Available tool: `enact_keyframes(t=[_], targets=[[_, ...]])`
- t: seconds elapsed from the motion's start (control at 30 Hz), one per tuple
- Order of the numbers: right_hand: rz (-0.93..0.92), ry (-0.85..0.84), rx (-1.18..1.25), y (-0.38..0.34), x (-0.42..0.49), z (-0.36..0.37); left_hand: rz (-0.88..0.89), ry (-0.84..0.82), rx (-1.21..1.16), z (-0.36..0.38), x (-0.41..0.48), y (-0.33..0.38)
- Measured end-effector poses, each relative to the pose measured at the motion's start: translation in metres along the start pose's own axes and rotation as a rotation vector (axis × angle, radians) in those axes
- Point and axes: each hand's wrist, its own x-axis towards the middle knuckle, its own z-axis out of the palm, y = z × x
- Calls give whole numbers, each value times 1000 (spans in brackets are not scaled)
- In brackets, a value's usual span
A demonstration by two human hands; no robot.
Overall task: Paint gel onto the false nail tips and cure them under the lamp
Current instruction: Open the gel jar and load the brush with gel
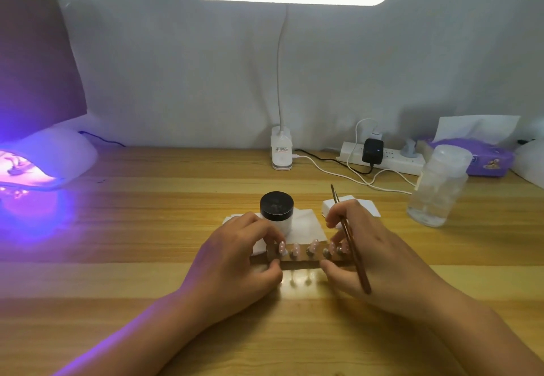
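Observation:
A brown holder strip [300, 263] lies on the desk in front of me with several pale pink false nail tips [312, 246] standing on it. My left hand [235, 258] pinches the strip's left end between thumb and fingers. My right hand [362, 246] grips the right end while also holding a thin brown gel brush [350, 238], its tip pointing away from me. A jar with a black lid [276, 206] stands on white wipes [306, 222] just behind the strip. The white curing lamp [44, 157] glows violet at far left.
A clip-on desk lamp [282, 152] stands at the back centre, lit overhead. Behind right lie a power strip [391, 159] with cables, a clear plastic bottle [438, 184] and a purple tissue box [485, 157]. A white pad stack [365, 206] sits behind my right hand.

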Motion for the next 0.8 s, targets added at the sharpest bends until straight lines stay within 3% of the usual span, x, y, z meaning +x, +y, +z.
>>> enact_keyframes(t=[0.23, 0.43, 0.67, 0.73, 0.8], targets=[[-35, 40, -49, 5, -2, 0, 51, 41, 27, -1, -1, 4], [-51, 65, 15, -2, 0, -2, 34, 235, -220, -2, -2, 4], [-35, 235, 223, -15, 5, 0, -289, 404, -759, -2, 3, 16], [-31, 256, 220, -15, 4, 1, -392, 375, -848, 1, 1, 22], [-44, 290, 202, -17, 4, 2, -477, 245, -924, 5, -1, 27]])
